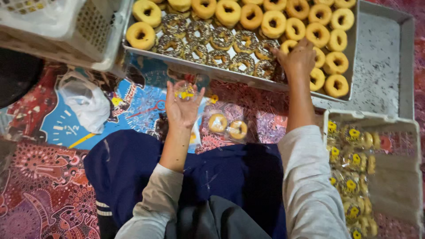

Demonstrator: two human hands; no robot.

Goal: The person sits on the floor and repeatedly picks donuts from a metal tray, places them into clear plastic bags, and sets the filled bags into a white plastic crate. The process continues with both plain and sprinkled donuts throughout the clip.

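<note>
Here my left hand (182, 105) is raised palm up, fingers pinched together on one small clear plastic bag (186, 92) with a yellow label, while my right hand (297, 58) lies spread on the metal tray (354, 57), fingers apart over a chocolate-sprinkled donut (265, 68). On the tray I count about ten sprinkled donuts and roughly twenty plain yellow donuts (336, 85). Two wrapped donuts (228, 125) lie on the patterned mat (44, 186) near my lap, and a box (398, 177) at my right holds many more.
</note>
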